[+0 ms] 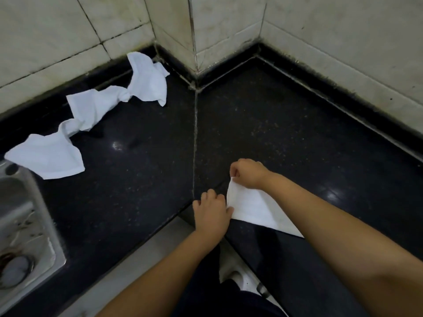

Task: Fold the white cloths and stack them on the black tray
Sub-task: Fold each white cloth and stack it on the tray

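A white cloth (pixel 254 207) lies at the near edge of the black countertop (pixel 274 124). My right hand (pixel 248 172) pinches its far corner, lifted slightly. My left hand (pixel 211 212) grips the cloth's left edge with curled fingers. Three more white cloths lie crumpled along the left of the counter: one near the wall corner (pixel 148 81), one in the middle (pixel 96 107) and one beside the sink (pixel 48 155). They look knotted end to end. No black tray is in view.
A steel sink (pixel 20 225) with a drain sits at the left edge. Tiled walls (pixel 229 26) close the counter at the back and right. The counter forms an inner corner, and a light floor (pixel 146 268) shows below its front edge.
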`<act>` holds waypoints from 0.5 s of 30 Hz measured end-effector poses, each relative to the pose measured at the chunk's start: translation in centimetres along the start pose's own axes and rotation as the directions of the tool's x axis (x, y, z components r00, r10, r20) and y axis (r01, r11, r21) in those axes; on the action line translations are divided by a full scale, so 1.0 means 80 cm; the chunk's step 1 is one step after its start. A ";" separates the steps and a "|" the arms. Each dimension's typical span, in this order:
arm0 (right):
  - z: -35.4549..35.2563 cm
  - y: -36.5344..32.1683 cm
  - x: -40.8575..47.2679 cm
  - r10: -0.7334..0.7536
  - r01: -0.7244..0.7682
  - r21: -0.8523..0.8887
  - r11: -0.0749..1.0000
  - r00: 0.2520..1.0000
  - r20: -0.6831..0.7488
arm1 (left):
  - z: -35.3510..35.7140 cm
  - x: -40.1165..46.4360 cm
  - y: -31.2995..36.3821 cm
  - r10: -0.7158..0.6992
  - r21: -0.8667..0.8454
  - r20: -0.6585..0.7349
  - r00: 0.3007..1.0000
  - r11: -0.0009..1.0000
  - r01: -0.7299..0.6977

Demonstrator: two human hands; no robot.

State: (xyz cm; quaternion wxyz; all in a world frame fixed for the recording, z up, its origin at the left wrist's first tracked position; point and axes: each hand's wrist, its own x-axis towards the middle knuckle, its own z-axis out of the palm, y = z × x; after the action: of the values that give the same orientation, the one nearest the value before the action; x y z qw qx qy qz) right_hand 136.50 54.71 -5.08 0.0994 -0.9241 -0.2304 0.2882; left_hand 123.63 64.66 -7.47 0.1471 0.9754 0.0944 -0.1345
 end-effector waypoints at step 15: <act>-0.042 0.077 -0.086 0.026 0.093 0.548 0.832 0.979 -0.205 | -0.040 -0.011 0.018 0.403 -0.166 -0.349 0.846 0.862 -0.479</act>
State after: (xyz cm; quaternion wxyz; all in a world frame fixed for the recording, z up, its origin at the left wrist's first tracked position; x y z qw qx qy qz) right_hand 135.67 45.80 -0.97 0.3907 -0.8759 -0.1418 0.2448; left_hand 123.87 64.21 -3.93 0.2781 0.9533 -0.0968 0.0667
